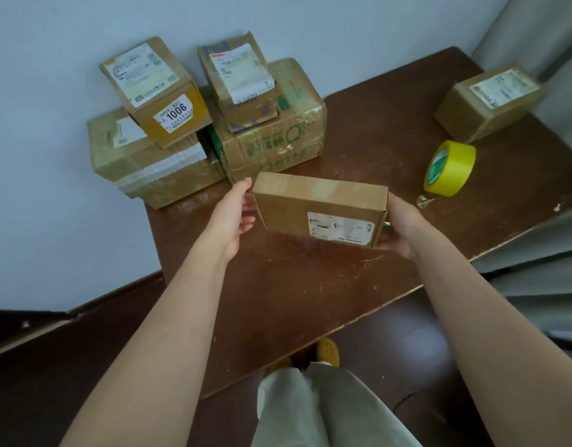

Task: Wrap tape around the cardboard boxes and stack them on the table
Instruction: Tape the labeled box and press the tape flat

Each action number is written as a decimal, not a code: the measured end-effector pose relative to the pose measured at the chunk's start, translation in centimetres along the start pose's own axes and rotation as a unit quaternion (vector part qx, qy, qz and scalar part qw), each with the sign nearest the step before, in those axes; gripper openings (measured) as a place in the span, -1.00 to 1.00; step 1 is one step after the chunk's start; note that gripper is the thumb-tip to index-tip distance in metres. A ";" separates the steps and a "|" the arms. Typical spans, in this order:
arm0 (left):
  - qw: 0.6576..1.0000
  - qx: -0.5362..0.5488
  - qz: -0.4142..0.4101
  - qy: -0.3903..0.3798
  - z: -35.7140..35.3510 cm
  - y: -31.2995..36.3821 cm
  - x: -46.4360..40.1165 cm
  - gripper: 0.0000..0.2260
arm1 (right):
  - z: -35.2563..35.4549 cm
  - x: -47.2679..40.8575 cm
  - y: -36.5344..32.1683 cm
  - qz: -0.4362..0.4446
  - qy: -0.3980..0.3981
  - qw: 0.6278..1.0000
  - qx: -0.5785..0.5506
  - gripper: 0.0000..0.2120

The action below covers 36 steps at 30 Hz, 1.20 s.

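Cardboard boxes (155, 124) already stacked fill the upper left of the frame, on the far corner of the worktop (310, 285). At centre, a flat box (320, 204) is held between both hands just above the worktop: the left hand (236, 217) presses its left end with a loose, fairly straight-fingered grip, while the right hand (404, 227) curls round its right end, fingers tucked beneath. This looks like the carrying step, either toward taping or toward the stack; which one I cannot tell. Right of centre, the yellow tape roll (449, 167) stands on edge, apart from both hands. Another box (487, 104) sits at upper right.
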<state>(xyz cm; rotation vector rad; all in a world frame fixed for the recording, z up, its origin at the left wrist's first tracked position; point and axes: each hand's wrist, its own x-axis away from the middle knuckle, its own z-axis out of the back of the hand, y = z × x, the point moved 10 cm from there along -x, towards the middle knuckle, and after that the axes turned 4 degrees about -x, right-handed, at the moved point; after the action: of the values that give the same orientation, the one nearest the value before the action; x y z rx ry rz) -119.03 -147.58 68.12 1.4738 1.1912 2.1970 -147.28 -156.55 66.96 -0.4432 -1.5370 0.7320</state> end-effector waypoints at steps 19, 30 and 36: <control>0.998 0.048 0.013 0.037 1.9 -2.1 -0.2 -0.78 | -3.7 -0.7 -1.0 0.023 -0.119 0.991 -0.057 -0.69; 0.987 0.087 0.135 -0.003 0.8 -7.3 -0.2 -0.84 | -11.3 4.9 -4.4 0.077 -0.379 0.922 0.029 -0.83; 0.988 0.083 0.130 0.002 2.1 -6.9 -0.5 -0.75 | -11.0 4.7 -4.7 0.085 -0.360 0.929 0.022 -0.89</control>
<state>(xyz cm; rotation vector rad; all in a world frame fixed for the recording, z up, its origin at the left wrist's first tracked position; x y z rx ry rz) -118.58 -142.42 63.01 1.7842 1.2738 2.3113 -136.29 -154.73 73.44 -0.2831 -2.1780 1.1425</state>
